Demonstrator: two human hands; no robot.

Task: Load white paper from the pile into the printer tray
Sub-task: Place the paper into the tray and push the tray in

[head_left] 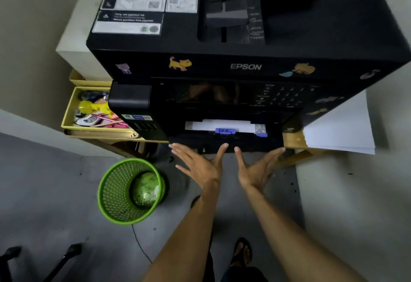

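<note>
A large black Epson printer [244,59] stands on a low wooden stand. Its paper tray [226,141] sticks out slightly at the bottom front, with white paper [222,125] and a blue guide clip [224,131] showing inside. My left hand [200,163] and my right hand [255,168] are both spread open, palms facing the tray's front edge, fingertips at or just touching it. Neither hand holds anything. A pile of white paper [342,130] lies on the stand to the right of the printer.
A green mesh waste bin [131,190] stands on the grey floor to the left of my arms. A yellow box [89,112] of small stationery sits left of the printer. A cable runs across the floor; my sandalled foot [241,252] is below.
</note>
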